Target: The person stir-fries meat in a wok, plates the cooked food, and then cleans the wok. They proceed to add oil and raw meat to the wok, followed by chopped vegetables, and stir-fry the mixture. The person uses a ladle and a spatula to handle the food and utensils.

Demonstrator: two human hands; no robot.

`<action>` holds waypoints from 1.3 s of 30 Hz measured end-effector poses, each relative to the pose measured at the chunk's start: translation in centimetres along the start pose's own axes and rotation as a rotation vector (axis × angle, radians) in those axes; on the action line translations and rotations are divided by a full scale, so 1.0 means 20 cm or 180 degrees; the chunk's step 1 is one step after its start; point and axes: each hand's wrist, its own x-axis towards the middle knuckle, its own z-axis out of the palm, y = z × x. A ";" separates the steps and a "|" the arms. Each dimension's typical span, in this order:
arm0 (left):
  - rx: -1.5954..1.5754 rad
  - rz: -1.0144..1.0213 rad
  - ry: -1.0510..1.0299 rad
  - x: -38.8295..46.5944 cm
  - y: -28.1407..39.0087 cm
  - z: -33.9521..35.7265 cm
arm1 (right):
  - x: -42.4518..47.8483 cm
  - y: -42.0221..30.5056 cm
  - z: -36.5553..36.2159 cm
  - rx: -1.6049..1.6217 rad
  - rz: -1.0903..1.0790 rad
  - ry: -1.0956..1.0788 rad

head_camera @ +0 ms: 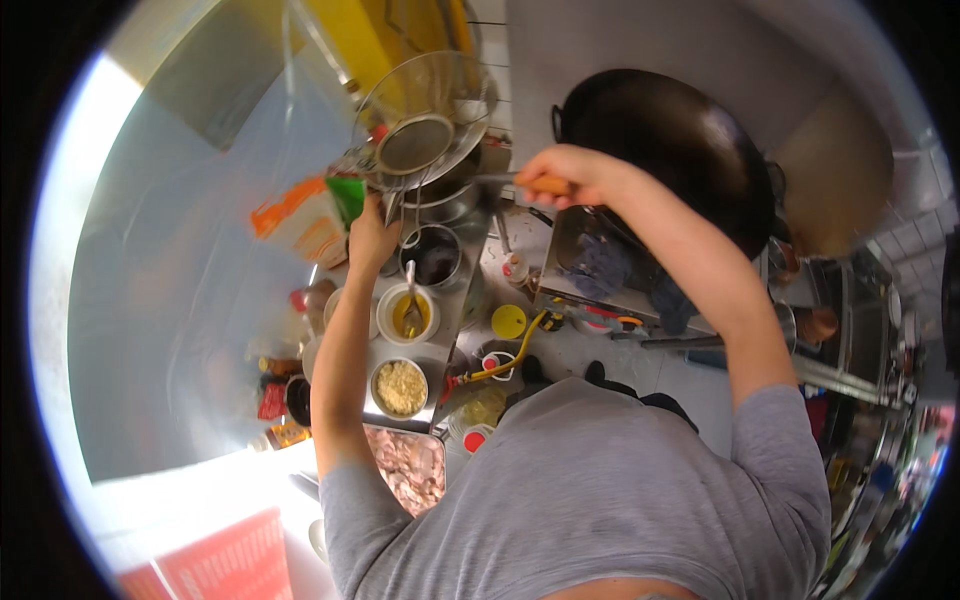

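My right hand (559,178) is closed around the wooden handle (546,184) of a long metal utensil, whose far end reaches towards a metal pot (442,202); its head is hard to make out. At the left, my left hand (373,234) grips the metal handle of a strainer. A round fine-mesh strainer (415,145) and a larger wire strainer (450,75) overlap above the pot. Beside my left hand stands an orange, white and green bag (304,219). A large dark wok (667,142) lies right of my right hand, beyond the forearm.
Below the pot stand a container of dark liquid (432,256), a white bowl of yellow liquid with a spoon (397,300) and a bowl of minced food (400,388). A tray of raw meat (411,469) is nearer me. A yellow hose (517,356) crosses the gap between counters.
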 end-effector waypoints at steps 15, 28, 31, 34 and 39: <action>-0.0446 -0.0684 -0.0400 -0.07 0.01 0.10 | -0.44 0.42 -0.29 -0.3422 -0.1573 0.3287; -0.3681 -0.1451 -0.0813 -1.21 1.10 1.07 | -1.04 1.07 -0.77 0.2554 -0.2668 0.2764; -0.4350 -0.3124 -0.1411 -1.30 1.22 1.51 | -1.29 1.21 -0.59 0.1913 -0.2857 0.2190; -0.4426 -0.2691 -0.3346 -1.30 1.33 1.84 | -1.38 1.35 -0.65 0.2184 -0.2624 0.1570; -0.3010 -0.2208 -0.4631 -1.64 2.25 2.19 | -1.99 1.54 -0.83 0.1400 -0.2258 0.2049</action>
